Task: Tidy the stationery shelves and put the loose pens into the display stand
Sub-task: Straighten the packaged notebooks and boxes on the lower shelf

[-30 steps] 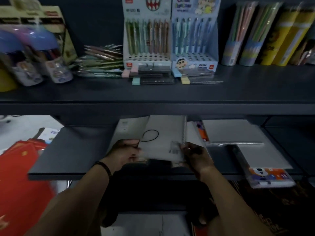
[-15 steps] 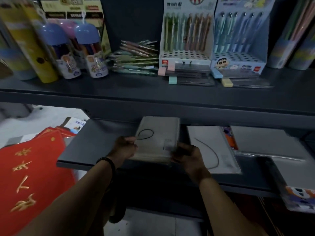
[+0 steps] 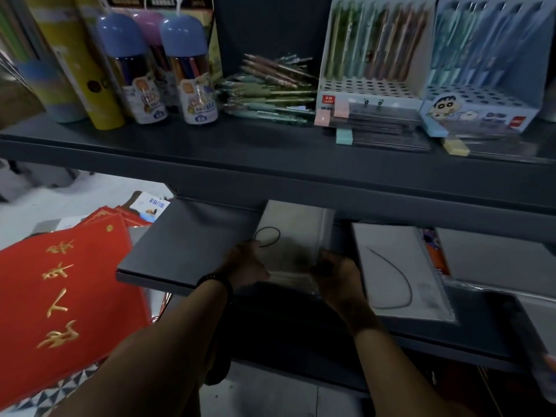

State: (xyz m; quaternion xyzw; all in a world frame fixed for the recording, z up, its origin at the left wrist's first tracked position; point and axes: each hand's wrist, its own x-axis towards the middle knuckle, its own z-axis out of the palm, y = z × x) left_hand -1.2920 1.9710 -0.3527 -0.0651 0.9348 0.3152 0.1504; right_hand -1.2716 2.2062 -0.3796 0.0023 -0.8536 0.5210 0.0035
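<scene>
**Squaring the notebook stack point(image 3: 296, 233) on the lower shelf point(image 3: 186, 245)**

My left hand point(image 3: 246, 263) and right hand point(image 3: 337, 278) grip the stack's near corners, fingers curled on its edges. Press both sides evenly and slide it flat, as the film-wrapped matte grey covers look slick. The loose pens point(image 3: 270, 88) lie heaped on the upper shelf point(image 3: 210, 145), just left of the perforated cardboard display stand point(image 3: 370, 85).

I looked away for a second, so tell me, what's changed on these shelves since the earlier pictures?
The left hand and right hand shifted the grey notebook stack leftward off the other grey notebook and lowered it onto the lower shelf, a gap now between them. Both still hold its sides. The loose pens lie untouched beside the display stand.
</scene>
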